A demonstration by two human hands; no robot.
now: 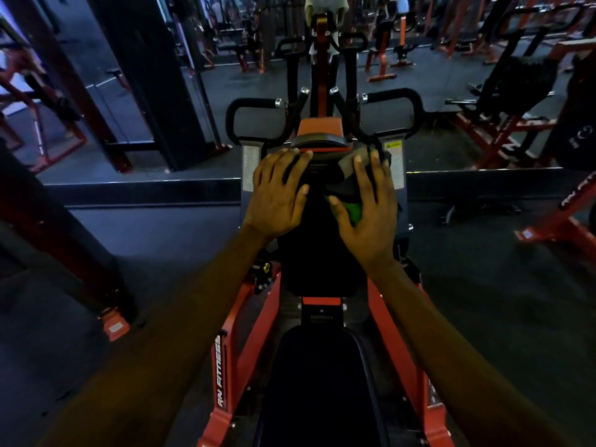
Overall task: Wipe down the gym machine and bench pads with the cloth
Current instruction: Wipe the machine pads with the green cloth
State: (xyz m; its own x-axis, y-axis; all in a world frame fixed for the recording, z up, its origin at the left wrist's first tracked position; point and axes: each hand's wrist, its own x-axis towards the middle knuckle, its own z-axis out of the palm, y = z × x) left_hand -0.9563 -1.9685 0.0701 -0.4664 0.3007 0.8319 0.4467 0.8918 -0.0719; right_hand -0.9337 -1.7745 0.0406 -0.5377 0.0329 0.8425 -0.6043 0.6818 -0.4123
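Note:
A red-framed gym machine (267, 304) stands straight ahead with a black chest pad (317, 253) and a black seat pad (322, 382) below it. My left hand (277, 195) lies flat with fingers spread on the upper left of the chest pad. My right hand (367, 208) presses a grey and green cloth (350, 182) against the pad's upper right; fingers lie over the cloth, and its green part shows by the thumb. Much of the cloth is hidden under the hand.
Black padded handles (245, 108) (403, 98) flank the machine's top. A mirror wall (161, 91) behind reflects the gym. A dark red-footed column (64, 246) stands at left, red machine frames (564, 221) at right. Dark rubber floor (483, 301) lies on both sides.

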